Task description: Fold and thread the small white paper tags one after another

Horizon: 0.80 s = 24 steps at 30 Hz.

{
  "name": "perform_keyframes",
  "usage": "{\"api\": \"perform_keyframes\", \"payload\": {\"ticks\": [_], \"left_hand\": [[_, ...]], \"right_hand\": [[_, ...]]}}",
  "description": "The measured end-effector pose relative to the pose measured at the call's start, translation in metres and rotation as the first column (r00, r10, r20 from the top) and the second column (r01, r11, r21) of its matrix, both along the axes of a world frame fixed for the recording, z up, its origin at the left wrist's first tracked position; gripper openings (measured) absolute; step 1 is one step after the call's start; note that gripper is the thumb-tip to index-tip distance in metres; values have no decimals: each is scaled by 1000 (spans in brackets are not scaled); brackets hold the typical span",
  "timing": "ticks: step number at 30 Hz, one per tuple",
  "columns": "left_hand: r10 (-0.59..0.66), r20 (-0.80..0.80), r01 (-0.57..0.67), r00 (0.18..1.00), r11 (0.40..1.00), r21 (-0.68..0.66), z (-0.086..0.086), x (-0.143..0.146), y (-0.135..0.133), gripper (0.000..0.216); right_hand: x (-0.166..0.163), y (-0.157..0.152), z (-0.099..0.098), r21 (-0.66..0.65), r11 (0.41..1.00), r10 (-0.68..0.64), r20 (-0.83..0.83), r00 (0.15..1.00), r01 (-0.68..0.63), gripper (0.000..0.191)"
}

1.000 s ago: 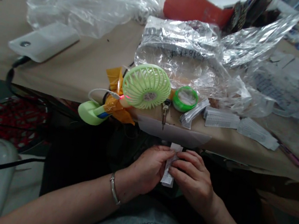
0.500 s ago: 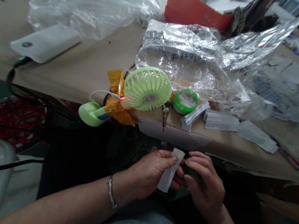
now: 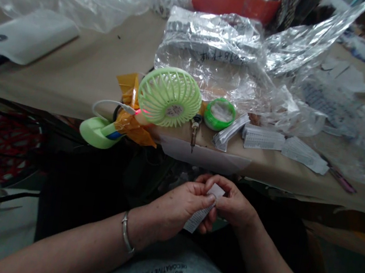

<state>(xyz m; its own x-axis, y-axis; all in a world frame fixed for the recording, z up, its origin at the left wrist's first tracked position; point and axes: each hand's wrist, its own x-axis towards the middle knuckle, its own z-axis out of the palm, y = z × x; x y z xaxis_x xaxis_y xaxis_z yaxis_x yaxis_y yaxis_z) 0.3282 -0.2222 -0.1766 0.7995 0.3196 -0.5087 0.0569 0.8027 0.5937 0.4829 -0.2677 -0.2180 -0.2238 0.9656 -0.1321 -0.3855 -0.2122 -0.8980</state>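
left hand [image 3: 176, 207] in from 8 o'clock | right hand [image 3: 236, 205] from 4 o'clock | hands together, pinching paper strip [image 3: 195, 221] | white, finely printed, slanting toward 1 o'clock

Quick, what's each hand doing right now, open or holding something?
Left hand: closed, holding a paper strip.
Right hand: closed, fingers pinching the paper strip's upper end.

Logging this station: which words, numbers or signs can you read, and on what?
"MOTHERS": shirt, upside down.
"DECORATIVE": shirt, upside down; next word and large letters unclear.
"+": clear bag; surrounding handwriting unclear.
Too small or blurred: print on the held strip, table strips, fan label and right-hand bag.
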Motion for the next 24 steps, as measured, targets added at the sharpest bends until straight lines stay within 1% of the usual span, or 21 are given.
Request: {"api": "perform_keyframes", "payload": {"ticks": [2,4,6,7,8,9,10,11,12,13,14,16,18,20,22,24], "left_hand": [[3,-37,-3,999,1000,7,2,1,1,22],[-5,-60,6,998,1000,18,4,2,3,23],[4,-61,-2,998,1000,26,5,1,4,23],[18,-58,-16,998,1000,25,5,0,5,23],[35,-54,-34,998,999,22,5,0,5,22],[52,-51,-51,997,999,18,5,-1,6,22],[62,-45,-61,997,998,15,4,-2,6,22],[68,-40,-67,997,998,18,3,-2,6,23],[76,-39,-75,996,997,23,3,-2,6,22],[82,-41,-81,996,996,28,2,-2,6,22],[86,-45,-85,995,996,32,1,-2,5,22],[91,-54,-89,994,995,37,0,-2,5,21],[93,-57,-90,994,995,53,0,-3,5,23],[110,-62,-104,992,990,100,2,-4,5,24],[142,-76,-127,987,977,171,6,-5,6,23],[168,-91,-142,982,960,242,10,-6,7,23]], "right_hand": [[-2,0,-1,-5,1000,-23,-20,1000,23,32],[-3,-3,1,-8,1000,-24,33,999,24,31],[-3,-7,5,38,997,-70,171,983,65,34],[-2,-10,8,90,991,-125,277,953,104,36],[-2,-12,12,165,975,-201,397,895,146,36],[-1,-14,16,255,951,-285,513,810,174,35],[-1,-15,19,344,923,-359,609,707,173,35],[0,-17,23,413,899,-411,681,607,145,36],[0,-17,25,462,881,-442,727,526,101,36],[0,-17,27,490,870,-455,755,472,54,35],[0,-17,28,500,866,-455,772,444,17,33],[-2,-17,29,494,869,-442,781,441,-6,31],[-5,-15,29,464,883,-435,756,488,69,31],[-8,-13,30,381,899,-431,688,584,215,29],[-12,-8,30,237,910,-413,592,692,341,21],[-15,-1,30,103,915,-387,496,778,390,13]]}}
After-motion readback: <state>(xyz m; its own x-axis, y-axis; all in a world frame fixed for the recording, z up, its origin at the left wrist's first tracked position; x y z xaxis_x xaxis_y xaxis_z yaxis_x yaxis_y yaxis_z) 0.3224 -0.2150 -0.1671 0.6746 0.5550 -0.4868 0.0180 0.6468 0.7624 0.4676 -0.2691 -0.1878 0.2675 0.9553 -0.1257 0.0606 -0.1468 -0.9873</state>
